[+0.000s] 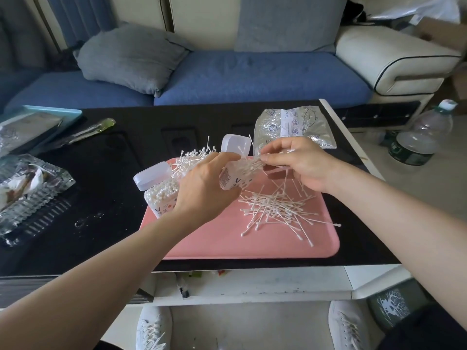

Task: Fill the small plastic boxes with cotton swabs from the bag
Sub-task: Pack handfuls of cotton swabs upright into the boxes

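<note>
While a person works at a black table [101, 173], a pink tray [214, 238] lies in front of them, and everything below is placed by that tray.

A crinkled clear bag [293, 125] lies flat on the table just past the tray's far right corner and looks almost emptied.

Over the tray's far half, the left hand [202, 188] is curled round a small plastic box [235, 181], holding it tilted with its mouth to the right. The right hand [300, 165], over the tray's far right part, pinches a bundle of cotton swabs [249, 165] between thumb and fingertips, the bundle's end at the box's mouth.

A second box [161, 198] stands at the tray's left edge, lid flipped back, packed with swabs on end. A clear lid [235, 144] shows over the tray's far edge; whether it belongs to the held box I cannot tell.

Loose swabs [275, 208] lie scattered across the tray's right half, and a heap [192, 157] sits at its far left corner.

The swabs look almost weightless, thin and a little bendy, likely to splay or slide from a slack pinch. They are best gathered parallel and held round the middle of the stems. The box looks light, stiff and smooth, so it is best gripped round its sides, leaving the mouth free.
</note>
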